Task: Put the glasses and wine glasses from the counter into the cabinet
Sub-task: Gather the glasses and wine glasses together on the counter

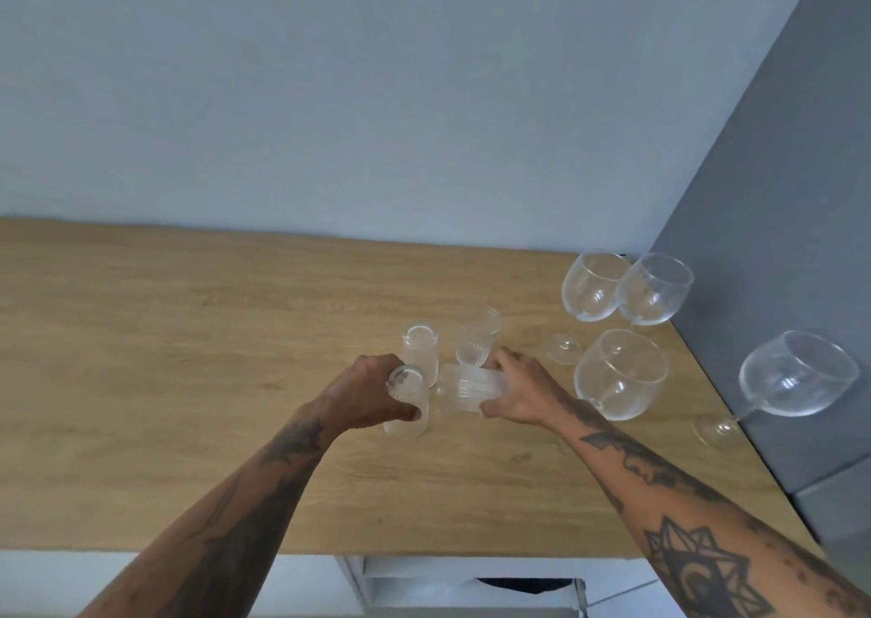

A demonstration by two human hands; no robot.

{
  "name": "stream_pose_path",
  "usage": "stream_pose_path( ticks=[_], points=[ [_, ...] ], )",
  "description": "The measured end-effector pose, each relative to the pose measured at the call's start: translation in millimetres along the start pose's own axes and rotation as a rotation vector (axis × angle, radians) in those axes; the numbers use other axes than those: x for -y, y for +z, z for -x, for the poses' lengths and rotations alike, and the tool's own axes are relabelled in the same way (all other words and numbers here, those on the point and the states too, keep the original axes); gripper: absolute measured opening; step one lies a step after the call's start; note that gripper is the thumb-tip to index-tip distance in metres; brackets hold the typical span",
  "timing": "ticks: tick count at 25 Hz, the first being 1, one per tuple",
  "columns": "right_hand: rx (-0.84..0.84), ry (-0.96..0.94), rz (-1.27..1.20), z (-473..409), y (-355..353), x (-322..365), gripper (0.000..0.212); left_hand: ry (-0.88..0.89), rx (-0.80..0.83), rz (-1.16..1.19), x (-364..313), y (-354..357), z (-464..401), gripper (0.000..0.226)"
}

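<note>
On the wooden counter (165, 358) my left hand (365, 393) grips a frosted tall glass (406, 403). My right hand (516, 393) is closed around a ribbed tumbler (466, 387) that is tilted on its side. Behind them stand another frosted glass (419, 351) and a second ribbed tumbler (477, 342). Several round-bowled wine glasses sit to the right: two at the back (595, 292) (654, 290), one nearer (621, 373), and one at the far right (796, 375) leaning against the grey panel.
A pale wall rises behind the counter. A grey cabinet side panel (777, 193) borders the counter on the right. Below the counter's front edge are white cabinet fronts (424, 584) with a dark gap.
</note>
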State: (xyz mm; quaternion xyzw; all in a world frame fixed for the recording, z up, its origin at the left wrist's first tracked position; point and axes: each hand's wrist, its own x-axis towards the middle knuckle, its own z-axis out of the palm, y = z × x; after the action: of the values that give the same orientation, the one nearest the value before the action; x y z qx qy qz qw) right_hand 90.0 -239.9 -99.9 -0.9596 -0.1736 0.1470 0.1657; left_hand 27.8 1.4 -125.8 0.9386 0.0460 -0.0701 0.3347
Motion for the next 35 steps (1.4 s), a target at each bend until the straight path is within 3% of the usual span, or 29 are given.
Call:
stream_pose_path(
  ticks=[4,12,15,17,20,22,26,32,35],
  points=[
    [-0.009,-0.025,0.055,4.2,-21.1,12.6,0.063,0.018,-0.022,0.006,-8.0,6.7,6.9,0.055],
    [-0.030,-0.080,0.037,6.8,9.5,31.6,0.069,0.022,-0.136,0.067,-12.5,23.4,12.1,0.058],
    [0.070,-0.036,0.028,0.5,-2.4,30.0,0.078,0.035,-0.147,0.110,-7.6,27.0,10.7,0.064],
    [0.021,-0.029,0.041,-10.4,-18.9,27.3,0.060,0.037,-0.156,0.123,-4.7,28.9,10.2,0.066],
    [-0.216,-0.037,0.120,-35.0,-39.4,29.6,0.028,0.044,-0.181,0.135,-3.1,34.5,7.4,0.067],
    [-0.232,-0.074,0.238,-52.4,-39.4,38.0,0.026,0.033,-0.178,0.141,-1.9,36.7,6.0,0.066],
    [-0.084,-0.269,0.677,-84.8,-26.2,58.0,0.058,0.014,-0.164,0.174,0.6,39.0,4.7,0.067],
    [0.148,-0.353,1.544,-122.6,-3.8,77.0,0.034,0.010,-0.193,0.183,1.0,42.1,3.4,0.068],
    [0.295,-0.309,1.668,-124.0,11.4,75.8,0.032,0.009,-0.191,0.170,1.1,42.9,3.1,0.070]
  ],
)
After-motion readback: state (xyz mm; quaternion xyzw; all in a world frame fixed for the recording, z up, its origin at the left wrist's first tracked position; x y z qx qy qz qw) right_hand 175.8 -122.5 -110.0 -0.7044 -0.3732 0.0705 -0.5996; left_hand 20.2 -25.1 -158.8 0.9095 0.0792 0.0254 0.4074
